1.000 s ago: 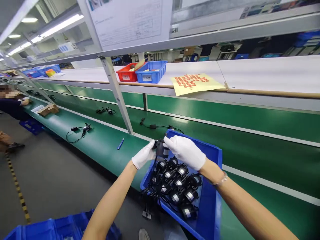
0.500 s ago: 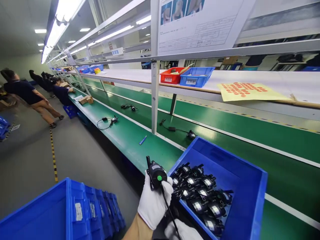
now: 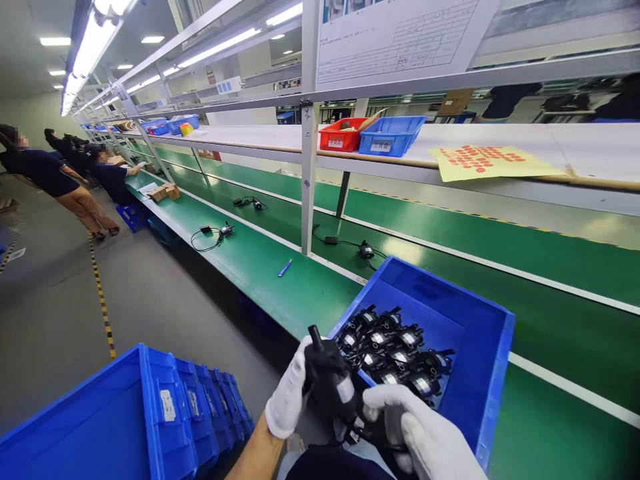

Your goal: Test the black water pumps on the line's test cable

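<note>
My left hand (image 3: 289, 393), in a white glove, is wrapped round a small black pump (image 3: 327, 377) with a stubby nozzle pointing up and a white label on its side. My right hand (image 3: 425, 427), also gloved, is curled close beside it at the lower middle; dark material shows between its thumb and fingers, but I cannot tell what it is. More black parts with white labels hang just below the pump, partly hidden. Right behind the hands, a blue bin (image 3: 493, 373) holds several similar black pumps (image 3: 400, 357) with white labels, grouped toward its left side.
Stacked blue crates (image 3: 90, 420) stand at lower left. On the green bench (image 3: 260, 267) lie a blue cutter (image 3: 285, 268) and corded pumps (image 3: 227, 230). A metal post (image 3: 308, 180) rises from it. Red (image 3: 339, 135) and blue trays (image 3: 390, 137) sit on the shelf. Co-workers (image 3: 55, 173) are at far left.
The pump has turned in my left hand, so its green-dotted end no longer shows and its labelled side does. My right hand has come up from below to beside it. The view has tilted down.
</note>
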Action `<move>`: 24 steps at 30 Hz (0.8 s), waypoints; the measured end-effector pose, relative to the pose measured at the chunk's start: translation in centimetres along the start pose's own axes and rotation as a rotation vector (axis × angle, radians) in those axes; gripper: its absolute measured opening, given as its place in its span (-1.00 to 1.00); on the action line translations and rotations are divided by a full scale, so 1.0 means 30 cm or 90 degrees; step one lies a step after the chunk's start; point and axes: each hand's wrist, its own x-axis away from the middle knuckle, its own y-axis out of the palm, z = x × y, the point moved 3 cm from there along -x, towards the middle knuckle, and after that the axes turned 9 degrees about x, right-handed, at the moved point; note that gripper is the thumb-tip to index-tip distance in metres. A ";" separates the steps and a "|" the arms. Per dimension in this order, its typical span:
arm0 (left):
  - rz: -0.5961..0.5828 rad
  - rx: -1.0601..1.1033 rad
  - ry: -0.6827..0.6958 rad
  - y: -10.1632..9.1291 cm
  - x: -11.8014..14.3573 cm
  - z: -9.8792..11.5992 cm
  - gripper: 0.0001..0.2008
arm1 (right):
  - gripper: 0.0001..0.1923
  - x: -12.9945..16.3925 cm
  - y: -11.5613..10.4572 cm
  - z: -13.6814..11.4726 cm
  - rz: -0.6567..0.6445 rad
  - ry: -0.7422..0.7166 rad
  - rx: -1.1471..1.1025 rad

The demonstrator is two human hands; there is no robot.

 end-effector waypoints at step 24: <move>0.035 -0.324 0.086 0.058 0.152 0.087 0.01 | -0.32 -0.117 0.012 -0.077 -0.003 0.239 -0.201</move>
